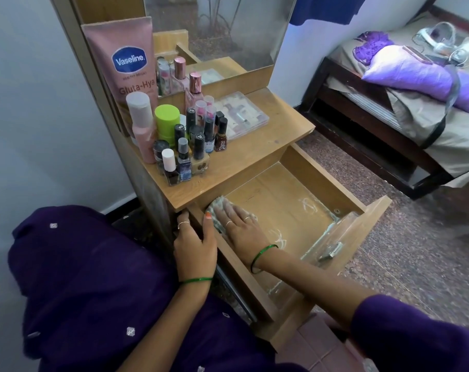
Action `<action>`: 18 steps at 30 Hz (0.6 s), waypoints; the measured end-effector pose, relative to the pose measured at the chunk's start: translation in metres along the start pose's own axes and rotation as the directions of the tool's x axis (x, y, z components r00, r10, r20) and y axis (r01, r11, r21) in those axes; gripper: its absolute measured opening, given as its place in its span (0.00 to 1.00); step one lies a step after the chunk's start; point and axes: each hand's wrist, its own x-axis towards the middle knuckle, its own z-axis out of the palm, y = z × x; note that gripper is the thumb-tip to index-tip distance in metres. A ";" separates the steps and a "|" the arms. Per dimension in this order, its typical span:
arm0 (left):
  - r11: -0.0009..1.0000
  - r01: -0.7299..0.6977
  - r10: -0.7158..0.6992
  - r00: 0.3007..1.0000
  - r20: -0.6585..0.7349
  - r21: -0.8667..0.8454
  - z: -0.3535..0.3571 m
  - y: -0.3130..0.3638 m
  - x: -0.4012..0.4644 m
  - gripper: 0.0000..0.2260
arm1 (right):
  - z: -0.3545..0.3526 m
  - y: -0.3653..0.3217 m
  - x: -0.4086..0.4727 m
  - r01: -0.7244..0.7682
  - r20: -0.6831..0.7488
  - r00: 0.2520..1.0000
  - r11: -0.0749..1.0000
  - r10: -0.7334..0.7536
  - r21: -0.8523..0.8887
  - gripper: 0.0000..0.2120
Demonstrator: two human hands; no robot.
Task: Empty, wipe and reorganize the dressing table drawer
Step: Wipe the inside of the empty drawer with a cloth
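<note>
The soft, limp cloth (216,208) sits at the drawer's (335,181) back-left corner under the flat, open right hand (240,226), probably damp, while the left hand (194,248) grips the drawer's left edge.

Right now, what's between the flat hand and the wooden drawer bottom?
A crumpled pale cloth, pressed under the right hand onto the drawer floor, in the head view.

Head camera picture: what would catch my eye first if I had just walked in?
Probably the open wooden drawer at the centre, nearly empty, with the right hand pressing a cloth flat onto its floor while the left hand grips its near edge. Next, the crowd of little bottles on the shelf above, under a big pink Vaseline tube. A bed with a purple pillow sits far right.
</note>
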 end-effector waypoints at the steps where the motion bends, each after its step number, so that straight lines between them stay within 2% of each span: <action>1: 1.000 -0.004 0.004 1.000 0.004 0.005 0.000 0.000 0.000 0.17 | -0.001 0.001 0.000 0.025 0.013 1.000 1.000 -0.025 -0.018 0.28; 8: 1.000 -0.001 0.001 1.000 0.002 0.019 -0.002 0.002 0.000 0.19 | -0.011 0.021 0.005 0.255 0.095 0.966 0.950 -0.241 -0.180 0.33; 12: 1.000 0.003 -0.003 1.000 0.005 0.019 -0.002 0.002 0.000 0.21 | -0.026 0.022 0.002 0.353 0.098 0.935 0.920 -0.341 -0.173 0.28; 14: 1.000 0.006 -0.006 1.000 0.011 0.015 -0.002 0.003 -0.001 0.21 | -0.028 0.029 -0.003 0.366 0.142 0.928 0.912 -0.343 -0.186 0.23; 18: 1.000 0.013 -0.013 1.000 0.010 0.018 -0.004 0.006 -0.001 0.23 | -0.036 0.033 -0.027 0.333 0.297 0.924 0.887 -0.240 -0.321 0.13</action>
